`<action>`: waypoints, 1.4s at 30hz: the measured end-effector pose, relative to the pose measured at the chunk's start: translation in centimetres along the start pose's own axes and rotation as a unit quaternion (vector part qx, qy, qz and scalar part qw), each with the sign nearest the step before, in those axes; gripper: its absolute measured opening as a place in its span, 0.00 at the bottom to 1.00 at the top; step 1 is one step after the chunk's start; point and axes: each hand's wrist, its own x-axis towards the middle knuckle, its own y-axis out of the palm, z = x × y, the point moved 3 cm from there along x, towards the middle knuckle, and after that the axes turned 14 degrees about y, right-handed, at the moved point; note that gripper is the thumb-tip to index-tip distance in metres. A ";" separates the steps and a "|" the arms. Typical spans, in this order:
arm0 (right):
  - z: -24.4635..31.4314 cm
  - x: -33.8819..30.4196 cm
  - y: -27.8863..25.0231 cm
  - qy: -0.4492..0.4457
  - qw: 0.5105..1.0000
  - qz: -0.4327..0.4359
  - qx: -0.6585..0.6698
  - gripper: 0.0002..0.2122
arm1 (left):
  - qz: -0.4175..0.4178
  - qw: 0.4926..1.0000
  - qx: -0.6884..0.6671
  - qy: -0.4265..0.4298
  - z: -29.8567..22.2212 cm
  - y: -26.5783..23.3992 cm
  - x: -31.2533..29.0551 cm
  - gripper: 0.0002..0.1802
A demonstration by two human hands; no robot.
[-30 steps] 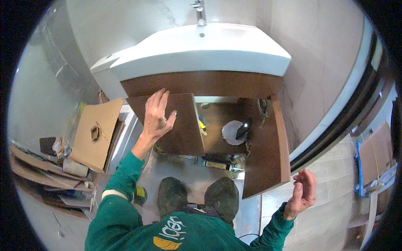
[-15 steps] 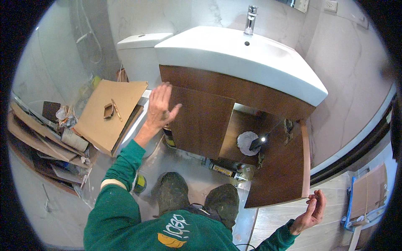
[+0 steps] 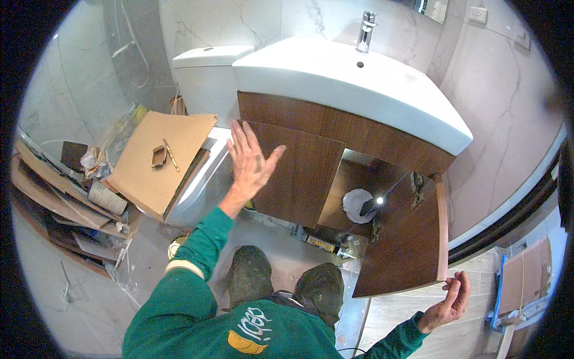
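My left hand (image 3: 252,163) lies with its fingers spread over the left edge of the closed brown cabinet door (image 3: 302,173), below a white basin (image 3: 347,75). At lower right, my right hand (image 3: 447,304) has its fingers bent against the bottom corner of the swung-out right cabinet door (image 3: 400,239). Two metal hinges (image 3: 417,190) show on that door's inner side. Inside the cabinet sit a whitish round object (image 3: 356,204) and a dark thing with a bright light (image 3: 379,201).
A chrome faucet (image 3: 366,31) stands on the basin. To the left, a cardboard sheet (image 3: 134,167) bearing a pencil-like stick and a small brown piece leans near the toilet (image 3: 209,81). Board scraps (image 3: 66,206) pile up at far left. A tube (image 3: 320,243) lies under the cabinet.
My left hand has moved right onto the closed door's left edge, its fingers more spread. My right hand stays at the swung-out door's corner. The view has shifted slightly.
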 end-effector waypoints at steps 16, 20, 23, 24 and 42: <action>-0.7 -0.5 -2.7 0.042 0.997 -0.058 -0.029 0.11 | 0.003 0.992 -0.021 0.121 -4.2 0.7 -0.4 0.56; -1.4 -0.4 -2.0 0.046 0.997 -0.046 -0.030 0.12 | 0.012 0.995 0.060 0.084 2.3 -0.5 -0.6 0.54; -1.4 -0.5 -1.4 0.048 0.997 -0.053 -0.030 0.12 | -0.009 0.995 0.084 0.050 6.5 -1.8 0.1 0.53; -1.3 -0.4 -1.2 0.047 0.997 -0.050 -0.029 0.12 | 0.007 0.996 0.084 0.016 7.5 -1.9 0.5 0.52; 1.1 -2.1 -0.7 0.024 0.998 -0.046 -0.023 0.11 | -0.012 0.919 -0.376 -0.115 9.4 -1.8 10.2 0.51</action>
